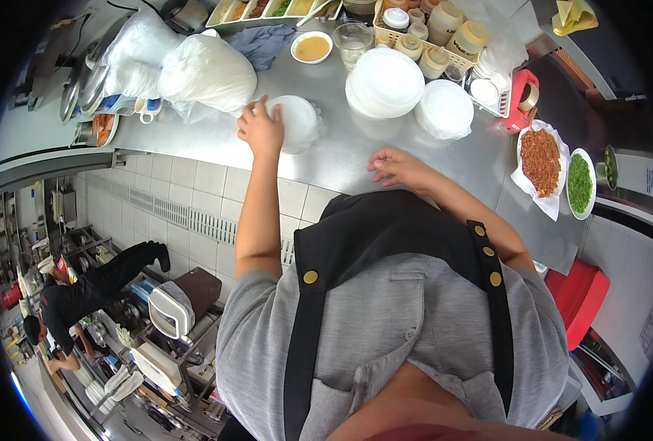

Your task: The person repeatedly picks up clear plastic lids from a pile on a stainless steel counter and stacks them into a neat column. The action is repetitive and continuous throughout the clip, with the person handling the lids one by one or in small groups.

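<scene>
A short stack of round, translucent white plastic lids or tubs (296,118) stands on the steel counter. At its left edge is my left hand (262,128), fingers spread and thumb overlapping the rim; whether it touches is unclear. My right hand (401,168) hovers at the counter's front edge, fingers loosely curled and apart, with nothing in it. Farther up stand a taller stack of round white lids or containers (387,77) and a smaller wrapped stack (445,107) to its right. A full white plastic bag (208,71) sits just beyond my left hand.
At the back are a bowl of yellow liquid (311,48), a clear jug (354,41) and a basket of bottles (409,38). To the right lie a red tape dispenser (519,99), chopped brown food (540,160) and chopped greens (580,182). A person (73,297) works behind, at left.
</scene>
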### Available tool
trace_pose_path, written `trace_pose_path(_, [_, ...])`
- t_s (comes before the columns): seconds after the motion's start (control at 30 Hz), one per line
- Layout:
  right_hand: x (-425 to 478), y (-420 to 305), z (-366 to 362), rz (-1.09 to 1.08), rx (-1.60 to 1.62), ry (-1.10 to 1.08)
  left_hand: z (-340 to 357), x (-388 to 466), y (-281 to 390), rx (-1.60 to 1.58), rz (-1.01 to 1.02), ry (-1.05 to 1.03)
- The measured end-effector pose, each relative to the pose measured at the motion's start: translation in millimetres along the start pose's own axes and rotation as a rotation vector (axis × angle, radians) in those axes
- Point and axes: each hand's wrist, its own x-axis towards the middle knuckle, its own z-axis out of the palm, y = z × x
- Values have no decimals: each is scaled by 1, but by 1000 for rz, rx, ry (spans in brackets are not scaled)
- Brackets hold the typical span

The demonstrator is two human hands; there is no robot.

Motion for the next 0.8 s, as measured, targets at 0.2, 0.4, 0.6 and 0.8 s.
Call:
trace_pose_path(0.2, [-11,7,-8,-10,72,71,-23,-21,54,286,192,-395])
trace_pose_path(0.4, [-19,5,-12,-15,92,115,-20,-11,59,307,121,-421])
trace_pose_path(0.6, [-25,6,-23,-28,125,184,-25,-15,48,223,68,-422])
trace_pose_path(0.8, [-30,14,-28,-91,179,305,-15,-41,36,176,59,-210])
